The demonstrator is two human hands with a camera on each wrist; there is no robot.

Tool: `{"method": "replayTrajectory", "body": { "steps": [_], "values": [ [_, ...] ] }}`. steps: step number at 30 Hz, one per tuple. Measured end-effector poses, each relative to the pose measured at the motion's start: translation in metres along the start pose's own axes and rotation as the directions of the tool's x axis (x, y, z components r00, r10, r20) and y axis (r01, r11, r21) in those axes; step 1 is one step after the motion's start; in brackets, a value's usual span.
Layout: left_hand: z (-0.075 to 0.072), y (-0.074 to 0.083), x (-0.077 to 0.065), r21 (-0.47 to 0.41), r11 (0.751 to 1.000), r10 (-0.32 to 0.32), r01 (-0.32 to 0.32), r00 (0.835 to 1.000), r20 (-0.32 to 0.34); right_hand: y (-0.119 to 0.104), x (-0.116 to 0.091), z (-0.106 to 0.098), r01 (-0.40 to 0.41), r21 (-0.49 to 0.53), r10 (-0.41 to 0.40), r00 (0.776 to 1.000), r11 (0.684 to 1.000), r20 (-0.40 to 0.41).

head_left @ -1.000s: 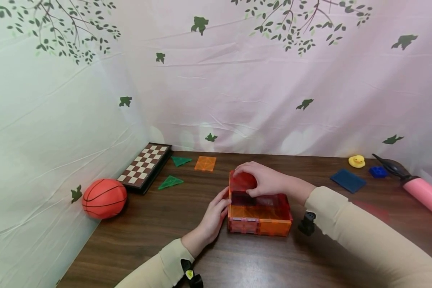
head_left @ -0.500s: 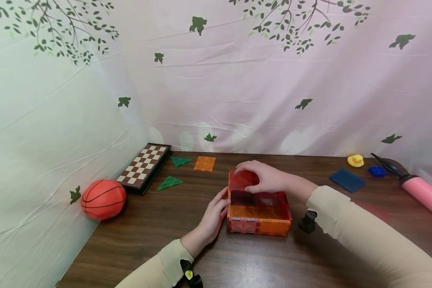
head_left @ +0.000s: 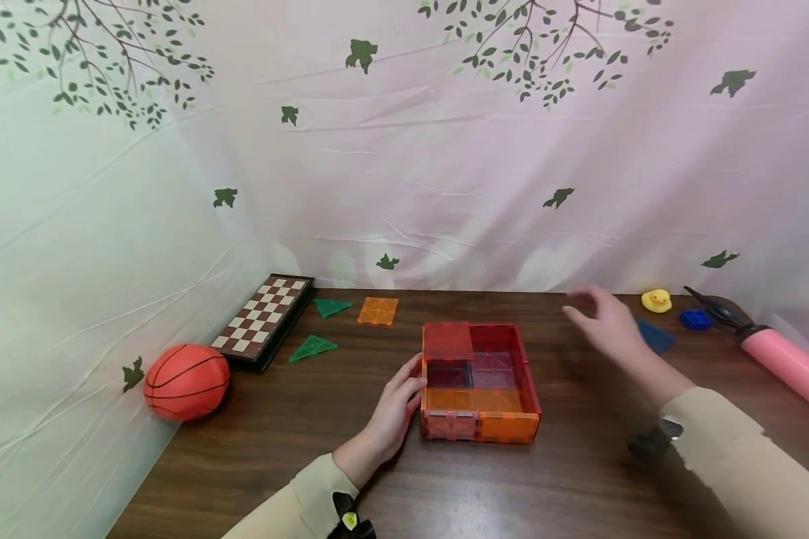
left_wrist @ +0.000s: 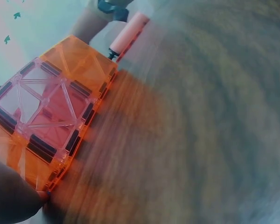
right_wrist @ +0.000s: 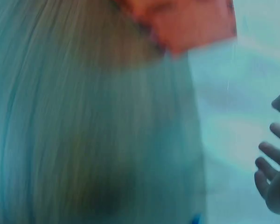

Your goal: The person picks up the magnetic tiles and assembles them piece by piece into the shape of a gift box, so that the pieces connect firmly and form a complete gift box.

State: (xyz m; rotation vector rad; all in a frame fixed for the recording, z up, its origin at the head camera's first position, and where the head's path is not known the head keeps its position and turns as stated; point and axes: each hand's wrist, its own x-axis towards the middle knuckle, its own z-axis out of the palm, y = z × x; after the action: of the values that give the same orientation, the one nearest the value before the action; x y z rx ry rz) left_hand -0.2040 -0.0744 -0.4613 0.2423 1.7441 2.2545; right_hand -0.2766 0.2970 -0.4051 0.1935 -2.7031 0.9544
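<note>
A low box of see-through magnetic tiles [head_left: 505, 428] stands on the table, with orange and pink tiles in front and red walls behind. One red square tile [head_left: 448, 340] lies flat over its back left corner; the rest of the top is uncovered. My left hand [head_left: 392, 408] rests against the box's left wall, fingers fairly straight. In the left wrist view, my left hand [left_wrist: 14, 196] touches the box's lower corner, beside a pink tile [left_wrist: 46, 105]. My right hand [head_left: 607, 326] is in the air right of the box, holding nothing, partly hiding a dark blue tile [head_left: 659, 337].
Two green triangle tiles [head_left: 313, 347] and an orange square tile [head_left: 378, 311] lie back left. A chessboard [head_left: 263, 318] and a basketball [head_left: 187, 382] stand further left. At right are a yellow duck [head_left: 657, 301], a blue block [head_left: 696, 320] and a pink pump [head_left: 789, 363].
My right hand has let go of the red tile at the box's back left corner and moved right, toward the dark blue tile. The left hand stays at the box's left wall.
</note>
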Motion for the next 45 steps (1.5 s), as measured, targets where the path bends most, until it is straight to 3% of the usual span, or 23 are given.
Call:
{"method": "replayTrajectory", "body": {
  "steps": [4, 11, 16, 25, 30, 36, 40, 45],
  "values": [
    [0.0, 0.0, 0.0, 0.002, 1.0, 0.002, -0.002, 1.0, 0.006, 0.047, -0.007, -0.017, -0.144, -0.089, 0.149, 0.988, 0.986, 0.043],
    [0.0, 0.001, 0.0, 0.006, 1.0, 0.015, -0.015, 1.0, 0.016, 0.103, -0.015, -0.038, -0.207, -0.223, 0.25, 0.95, 0.953, 0.185],
    [0.0, 0.002, 0.001, 0.017, 1.0, 0.015, -0.015, 1.0, 0.018, 0.113, -0.017, -0.045, -0.222, -0.239, 0.277, 0.934, 0.945, 0.226],
    [0.001, 0.003, 0.001, 0.016, 1.0, 0.013, -0.013, 1.0, 0.018, 0.117, -0.013, -0.047, -0.189, -0.222, 0.24, 0.943, 0.956, 0.229],
    [0.002, 0.002, 0.001, 0.008, 1.0, 0.01, -0.01, 1.0, 0.018, 0.1, -0.014, -0.039, -0.177, -0.107, 0.198, 0.951, 0.978, 0.236],
    [0.002, 0.001, 0.002, 0.007, 1.0, 0.013, -0.013, 1.0, 0.019, 0.049, -0.012, -0.028, -0.113, 0.066, 0.092, 0.96, 0.991, 0.265],
    [0.001, 0.001, 0.001, 0.006, 1.0, 0.017, -0.017, 1.0, 0.019, 0.01, -0.01, -0.019, -0.026, 0.163, -0.022, 0.959, 0.986, 0.283],
    [0.0, 0.0, 0.001, 0.006, 1.0, 0.017, -0.018, 1.0, 0.018, -0.028, -0.009, -0.005, 0.104, 0.217, -0.167, 0.941, 0.971, 0.296]
  ]
}}
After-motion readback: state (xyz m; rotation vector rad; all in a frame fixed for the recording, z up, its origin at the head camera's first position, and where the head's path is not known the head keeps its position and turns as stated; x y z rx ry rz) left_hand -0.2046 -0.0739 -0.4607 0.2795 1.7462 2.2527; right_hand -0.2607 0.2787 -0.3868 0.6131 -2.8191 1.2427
